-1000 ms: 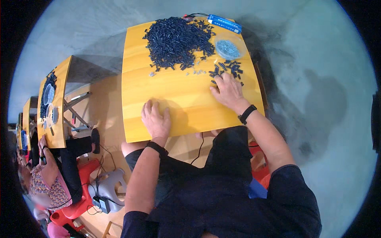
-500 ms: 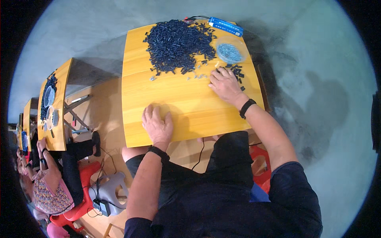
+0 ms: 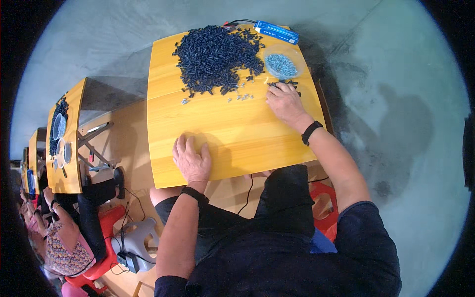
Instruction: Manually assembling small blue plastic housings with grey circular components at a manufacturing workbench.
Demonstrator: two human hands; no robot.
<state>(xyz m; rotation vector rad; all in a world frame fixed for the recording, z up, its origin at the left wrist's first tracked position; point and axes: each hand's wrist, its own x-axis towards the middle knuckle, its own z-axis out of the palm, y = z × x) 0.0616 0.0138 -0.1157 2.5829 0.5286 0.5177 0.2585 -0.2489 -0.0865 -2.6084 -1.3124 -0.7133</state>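
Note:
My left hand (image 3: 192,160) lies on the yellow wood-grain table (image 3: 237,133) near its front left, fingers spread and nothing in them. My right hand (image 3: 288,103) rests palm down at the table's right side. Its fingers lie over a small group of short black plastic pieces (image 3: 295,83), partly hiding them. Just beyond those fingers stands a clear round tub (image 3: 296,63) of small silvery screws (image 3: 281,65). To the left spreads a large heap of the same black pieces (image 3: 213,57). Several loose silvery bits (image 3: 242,97) lie at the heap's near edge.
A blue-and-white box (image 3: 277,32) with a dark cable beside it lies at the far right corner. On my left, another person (image 3: 69,242) sits at a similar table (image 3: 74,143) with black pieces and tubs. A grey stool (image 3: 136,247) with cables stands between us.
My right hand has shifted over the small group of black pieces and now covers more of it. My left hand stays flat on the table. The whole view has moved slightly.

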